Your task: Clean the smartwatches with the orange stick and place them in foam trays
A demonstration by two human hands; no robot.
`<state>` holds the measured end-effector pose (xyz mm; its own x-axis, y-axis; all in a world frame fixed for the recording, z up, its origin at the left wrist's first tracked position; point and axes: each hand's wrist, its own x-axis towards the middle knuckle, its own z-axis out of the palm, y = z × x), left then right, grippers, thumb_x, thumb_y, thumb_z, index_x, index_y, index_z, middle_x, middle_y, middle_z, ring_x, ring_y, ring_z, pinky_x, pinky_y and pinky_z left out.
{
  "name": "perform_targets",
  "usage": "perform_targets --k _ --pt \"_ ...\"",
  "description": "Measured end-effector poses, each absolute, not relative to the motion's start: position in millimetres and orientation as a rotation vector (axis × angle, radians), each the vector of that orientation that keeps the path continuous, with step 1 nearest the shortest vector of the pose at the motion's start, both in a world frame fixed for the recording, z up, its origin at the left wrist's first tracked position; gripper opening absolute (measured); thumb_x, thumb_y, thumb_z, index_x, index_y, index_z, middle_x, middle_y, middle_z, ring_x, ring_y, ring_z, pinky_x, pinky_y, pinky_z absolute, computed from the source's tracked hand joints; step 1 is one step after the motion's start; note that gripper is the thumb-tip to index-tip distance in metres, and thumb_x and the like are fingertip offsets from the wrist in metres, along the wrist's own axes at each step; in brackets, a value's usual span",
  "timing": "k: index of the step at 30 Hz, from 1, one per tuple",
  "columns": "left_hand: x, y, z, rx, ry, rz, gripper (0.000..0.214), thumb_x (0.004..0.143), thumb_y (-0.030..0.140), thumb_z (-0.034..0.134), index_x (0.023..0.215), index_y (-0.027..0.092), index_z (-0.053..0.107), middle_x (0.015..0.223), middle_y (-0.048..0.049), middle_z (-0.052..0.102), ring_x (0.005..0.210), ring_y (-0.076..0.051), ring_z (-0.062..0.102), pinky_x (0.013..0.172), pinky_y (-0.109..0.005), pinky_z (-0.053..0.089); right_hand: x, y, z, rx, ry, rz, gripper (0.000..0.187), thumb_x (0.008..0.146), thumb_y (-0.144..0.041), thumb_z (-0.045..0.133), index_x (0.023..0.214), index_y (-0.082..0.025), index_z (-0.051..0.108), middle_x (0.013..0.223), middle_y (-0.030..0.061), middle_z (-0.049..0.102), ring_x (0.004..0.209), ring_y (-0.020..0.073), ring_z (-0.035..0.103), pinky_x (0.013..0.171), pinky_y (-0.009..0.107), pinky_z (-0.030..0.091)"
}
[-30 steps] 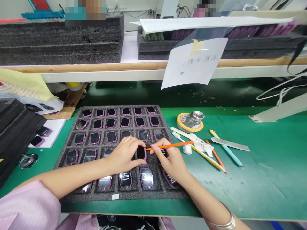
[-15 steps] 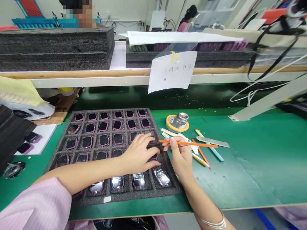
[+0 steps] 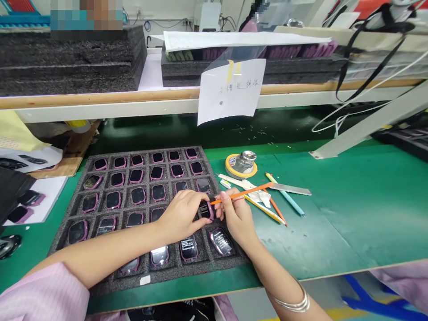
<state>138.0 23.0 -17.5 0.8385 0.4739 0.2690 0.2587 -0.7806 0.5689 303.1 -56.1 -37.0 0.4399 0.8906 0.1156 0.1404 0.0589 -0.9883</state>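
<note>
My left hand (image 3: 185,209) grips a purple-framed smartwatch (image 3: 206,211) by its edges, raised at the right side of a black foam tray (image 3: 146,280). White text shows on its dark screen. In my right hand (image 3: 236,216) is a thin orange stick (image 3: 247,192), held like a pen, its tip at the watch's right edge. Whether the tip presses in or only touches, I cannot tell. Several like watches lie in the tray's compartments, among them a lit watch (image 3: 221,241) just below my hands.
Right of the tray lie a yellow tape roll (image 3: 254,170) with a metal-topped bottle (image 3: 245,161), a metal blade (image 3: 292,189), a light-blue pen (image 3: 292,203) and other slim tools. Above, a shelf (image 3: 147,107) bears foam stacks (image 3: 67,62) and a hanging paper note (image 3: 230,93).
My left hand has lifted the smartwatch out of the tray and turned its screen up. The orange stick's tip has come to the watch's edge. The view has shifted slightly.
</note>
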Motion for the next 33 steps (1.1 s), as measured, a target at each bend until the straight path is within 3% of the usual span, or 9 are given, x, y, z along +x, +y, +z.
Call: perform_targets --k 9,12,13,15,19,24,27,33 --pt "139.4 23.8 -15.5 2.499 0.526 0.616 0.042 0.082 0.023 0.074 0.117 0.015 0.052 0.116 -0.0117 0.065 0.110 -0.028 0.059 0.098 -0.047 0.047 303.5 -56.9 -31.9 -1.425 -1.052 0.708 0.044 0.092 -0.064 0.055 0.077 -0.023 0.053 0.054 -0.0039 0.057 0.042 0.0111 0.051 0.044 0.026 0.042" --pt "144.1 16.4 -4.2 2.613 0.413 0.705 0.024 0.088 0.024 0.065 0.109 0.014 0.060 0.106 -0.0103 0.065 0.102 -0.026 0.057 0.092 -0.042 0.046 303.9 -55.9 -32.1 -1.401 -1.025 0.692 0.044 0.090 -0.063 0.060 0.074 -0.023 0.054 0.053 -0.0037 0.057 0.041 0.0111 0.051 0.044 0.026 0.042" --pt "146.5 11.7 -1.1 2.664 0.341 0.700 0.016 0.091 0.026 0.061 0.102 0.015 0.063 0.098 -0.0084 0.064 0.096 -0.024 0.057 0.088 -0.041 0.046 304.4 -55.6 -32.2 -1.389 -1.000 0.678 0.043 0.090 -0.062 0.060 0.075 -0.022 0.055 0.054 -0.0038 0.057 0.042 0.0109 0.051 0.044 0.025 0.042" --pt "151.2 -0.6 1.9 2.765 0.213 0.621 0.023 0.096 0.036 0.057 0.090 0.017 0.067 0.089 -0.0067 0.063 0.087 -0.023 0.055 0.081 -0.039 0.045 306.1 -55.4 -31.5 -1.357 -0.931 0.639 0.041 0.092 -0.062 0.057 0.079 -0.023 0.054 0.057 -0.0043 0.058 0.042 0.0104 0.052 0.043 0.024 0.042" --pt "152.2 -26.8 -3.8 2.840 0.253 0.423 0.041 0.090 0.055 0.064 0.092 0.014 0.071 0.102 -0.0127 0.062 0.096 -0.029 0.055 0.082 -0.042 0.047 309.5 -62.7 -25.3 -1.281 -0.820 0.566 0.039 0.094 -0.060 0.055 0.083 -0.024 0.050 0.063 -0.0051 0.059 0.045 0.0095 0.054 0.043 0.023 0.045" --pt "135.4 -36.7 -7.9 2.669 0.421 0.409 0.029 0.088 0.041 0.072 0.106 0.019 0.068 0.121 -0.0133 0.058 0.112 -0.031 0.054 0.095 -0.046 0.046 299.7 -94.2 -16.8 -1.256 -0.824 0.574 0.035 0.095 -0.054 0.059 0.082 -0.022 0.056 0.063 -0.0034 0.063 0.047 0.0088 0.057 0.046 0.022 0.049" --pt "127.7 -32.8 -9.0 2.627 0.405 0.412 0.026 0.092 0.037 0.069 0.112 0.021 0.066 0.114 -0.0097 0.062 0.110 -0.028 0.057 0.096 -0.045 0.046 289.5 -112.6 -18.6 -1.267 -0.838 0.615 0.031 0.097 -0.050 0.059 0.083 -0.022 0.058 0.065 -0.0028 0.065 0.047 0.0081 0.058 0.046 0.020 0.049" --pt "126.8 -28.1 -15.0 2.643 0.311 0.476 0.021 0.095 0.038 0.063 0.106 0.021 0.066 0.105 -0.0078 0.065 0.103 -0.026 0.058 0.092 -0.042 0.046 286.1 -120.0 -29.5 -1.289 -0.830 0.737 0.037 0.096 -0.055 0.056 0.080 -0.022 0.053 0.059 -0.0050 0.060 0.039 0.0086 0.054 0.037 0.020 0.045"
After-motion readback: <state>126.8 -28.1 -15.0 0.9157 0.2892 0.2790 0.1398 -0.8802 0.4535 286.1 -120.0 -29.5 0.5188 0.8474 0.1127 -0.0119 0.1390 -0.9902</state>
